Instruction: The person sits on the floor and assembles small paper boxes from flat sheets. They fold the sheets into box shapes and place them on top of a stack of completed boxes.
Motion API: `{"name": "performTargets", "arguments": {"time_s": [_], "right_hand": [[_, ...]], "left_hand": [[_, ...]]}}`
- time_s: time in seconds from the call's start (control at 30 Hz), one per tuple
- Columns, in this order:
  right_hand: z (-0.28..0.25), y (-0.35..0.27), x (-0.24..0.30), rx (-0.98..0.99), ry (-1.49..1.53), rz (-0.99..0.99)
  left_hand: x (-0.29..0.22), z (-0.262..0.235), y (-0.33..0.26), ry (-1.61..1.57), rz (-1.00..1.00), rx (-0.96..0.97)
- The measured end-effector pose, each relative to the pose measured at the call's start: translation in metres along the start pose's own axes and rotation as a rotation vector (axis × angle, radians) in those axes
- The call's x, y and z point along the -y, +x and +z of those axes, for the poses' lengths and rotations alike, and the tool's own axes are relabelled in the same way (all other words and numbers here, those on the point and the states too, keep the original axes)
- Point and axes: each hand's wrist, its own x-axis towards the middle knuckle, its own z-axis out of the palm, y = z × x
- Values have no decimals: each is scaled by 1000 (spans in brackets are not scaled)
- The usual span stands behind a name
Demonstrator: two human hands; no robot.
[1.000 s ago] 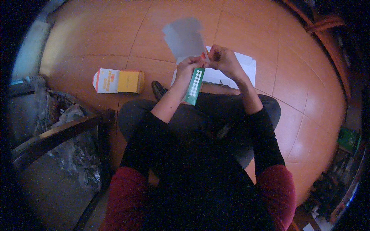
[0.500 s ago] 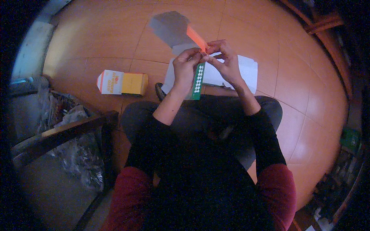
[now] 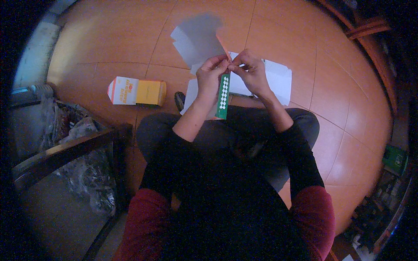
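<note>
Above my crossed legs I hold a partly folded cardboard box [image 3: 194,40]. Its inside face is plain grey-white. A green side panel with white diamonds [image 3: 224,96] hangs below my fingers, and a thin orange edge rises above them. My left hand [image 3: 209,80] is closed on the box's side, thumb and fingers meeting near the corner. At that same corner my right hand [image 3: 253,75] pinches the cardboard between thumb and fingers. The fold between the fingertips is too small to make out. Behind my right hand, white cardboard [image 3: 278,80] lies low near the floor.
A small yellow and white carton [image 3: 149,92] lies on the tiled floor [image 3: 117,48] to the left. Nearer on the left stands a dark wooden-framed chair [image 3: 65,150] with clear plastic bags [image 3: 89,174]. Wooden furniture [image 3: 370,28] and a green box [image 3: 395,159] line the right.
The held box has turned, so its orange side now shows only as a thin edge and the grey inside faces more into view. Both hands stay at the same corner.
</note>
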Motion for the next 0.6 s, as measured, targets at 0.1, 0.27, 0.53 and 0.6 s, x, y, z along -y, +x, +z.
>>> {"name": "performTargets", "arguments": {"time_s": [0.1, 0.27, 0.53, 0.6], "right_hand": [[-2, 3, -8, 70, 10, 60], [-8, 9, -10, 154, 321, 170], [1, 7, -11, 232, 402, 243], [-6, 10, 2, 166, 131, 205]], "left_hand": [[4, -3, 4, -94, -56, 30], [-1, -12, 14, 17, -131, 115], [4, -5, 17, 574, 466, -2], [-22, -2, 17, 111, 199, 51]]}}
